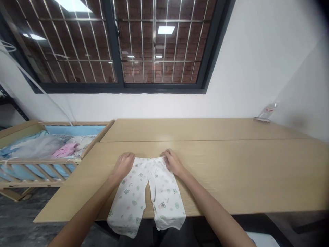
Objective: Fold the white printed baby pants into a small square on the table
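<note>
A small pair of white baby pants (133, 195) with a green and grey print lies spread on the wooden table (231, 171). Its waistband is at the far end, and both leg ends hang over the table's front edge. My left hand (125, 164) grips the left corner of the waistband, fingers closed. At the right corner, my right hand (171, 161) pinches the waistband. The fabric between the hands looks fairly flat, with slight creases near the crotch.
A wooden crib (41, 164) with blue lining stands left of the table, holding a pink cloth (65, 150) and bedding. A clear plastic bottle (268, 110) is at the table's far right corner. Behind rises a wall with a barred window (159, 44).
</note>
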`<state>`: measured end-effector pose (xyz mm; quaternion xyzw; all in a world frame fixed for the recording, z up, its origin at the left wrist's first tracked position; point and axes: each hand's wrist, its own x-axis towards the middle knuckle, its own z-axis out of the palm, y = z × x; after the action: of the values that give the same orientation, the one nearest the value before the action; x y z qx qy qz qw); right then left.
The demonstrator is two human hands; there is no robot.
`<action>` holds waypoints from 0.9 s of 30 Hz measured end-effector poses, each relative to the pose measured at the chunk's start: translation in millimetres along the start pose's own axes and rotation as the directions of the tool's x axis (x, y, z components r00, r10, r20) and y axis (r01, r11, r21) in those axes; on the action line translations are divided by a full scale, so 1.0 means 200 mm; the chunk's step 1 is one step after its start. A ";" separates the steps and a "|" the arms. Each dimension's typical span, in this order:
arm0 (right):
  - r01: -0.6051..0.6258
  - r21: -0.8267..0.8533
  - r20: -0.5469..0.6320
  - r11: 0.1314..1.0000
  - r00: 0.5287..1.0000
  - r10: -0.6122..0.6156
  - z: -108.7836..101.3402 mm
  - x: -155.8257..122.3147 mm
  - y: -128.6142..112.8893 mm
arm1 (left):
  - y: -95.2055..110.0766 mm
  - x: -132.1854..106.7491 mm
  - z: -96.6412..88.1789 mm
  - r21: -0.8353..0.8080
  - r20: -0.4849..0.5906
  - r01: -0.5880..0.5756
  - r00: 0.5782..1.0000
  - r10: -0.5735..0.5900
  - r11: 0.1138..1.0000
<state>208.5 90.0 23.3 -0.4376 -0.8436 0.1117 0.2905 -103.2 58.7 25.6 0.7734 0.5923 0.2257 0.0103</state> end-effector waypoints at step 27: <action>-0.298 0.158 0.270 0.942 0.930 0.249 0.02 0.37 0.38 | 0.11 0.39 0.05 0.177 0.174 0.000 0.984 -0.032 0.984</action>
<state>224.1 194.2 16.0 -0.5032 -0.7885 0.2870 0.2067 -64.0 126.1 48.5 0.7834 0.6129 0.1029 -0.0042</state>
